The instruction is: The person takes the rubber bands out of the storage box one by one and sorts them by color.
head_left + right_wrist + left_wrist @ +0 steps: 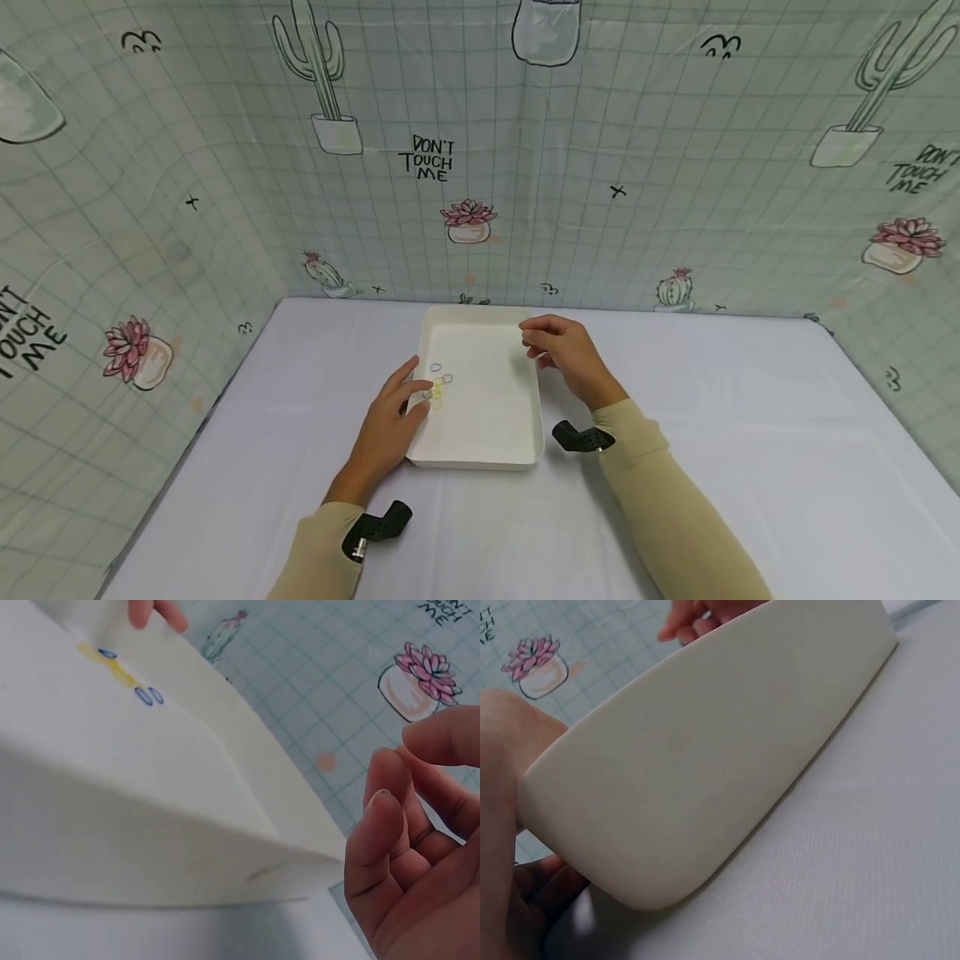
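Rubber bands (438,386): small yellow, blue loops, clustered in tray (480,450).

Bright, even light falls from above with soft, faint shadows; the head view bows at its edges, and both wrist views blur up close.

A tray (480,417) sits at the centre of the frame on the worktop (750,433), with a cluster of small rings (438,385) in its left half. The left hand (390,425) lies over the tray's left rim (fingertips by the rings); the right hand (566,354) hovers at the tray's upper right corner. A backdrop (600,167) stands behind.
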A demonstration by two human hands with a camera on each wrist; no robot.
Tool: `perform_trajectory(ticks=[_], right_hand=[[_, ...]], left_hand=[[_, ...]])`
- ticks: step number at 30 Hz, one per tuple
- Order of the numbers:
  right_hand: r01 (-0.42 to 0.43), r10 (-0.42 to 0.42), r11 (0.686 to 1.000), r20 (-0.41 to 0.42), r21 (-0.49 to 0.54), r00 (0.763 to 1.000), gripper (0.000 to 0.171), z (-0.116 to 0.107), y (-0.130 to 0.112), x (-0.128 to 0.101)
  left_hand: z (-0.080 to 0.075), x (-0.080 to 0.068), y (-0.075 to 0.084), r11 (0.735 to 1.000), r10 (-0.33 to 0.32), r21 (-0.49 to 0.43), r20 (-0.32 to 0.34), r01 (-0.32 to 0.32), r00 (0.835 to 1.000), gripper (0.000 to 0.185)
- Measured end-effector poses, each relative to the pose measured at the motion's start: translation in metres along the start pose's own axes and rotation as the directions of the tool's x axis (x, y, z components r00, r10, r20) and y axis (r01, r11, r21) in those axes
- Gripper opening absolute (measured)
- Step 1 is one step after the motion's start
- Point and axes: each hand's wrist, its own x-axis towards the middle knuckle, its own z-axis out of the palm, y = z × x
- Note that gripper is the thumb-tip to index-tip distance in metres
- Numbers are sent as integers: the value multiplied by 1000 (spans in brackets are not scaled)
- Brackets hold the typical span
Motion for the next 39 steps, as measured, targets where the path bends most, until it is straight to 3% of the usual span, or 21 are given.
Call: perform_trajectory(ticks=[8, 15, 27, 34, 39], right_hand=[[-43, 42, 999, 51, 10, 998, 23, 15, -10, 9], [-85, 86, 996, 93, -16, 992, 37, 31, -13, 20], [-201, 242, 955, 184, -217, 953, 29, 64, -7, 29], [-179, 220, 961, 189, -210, 957, 27, 71, 4, 33], [-119, 180, 948, 190, -294, 965, 21, 81, 10, 34]], left_hand=[[0, 1, -1, 1000, -3, -7, 4, 3, 1000, 33], [-1, 3, -1, 1000, 3, -19, 7, -3, 1000, 37], [3, 2, 2, 1000, -11, 8, 1, 11, 1000, 44], [4, 1, 3, 1000, -20, 13, -4, 20, 1000, 42], [1, 0, 0, 1000, -15, 11, -3, 15, 1000, 42]])
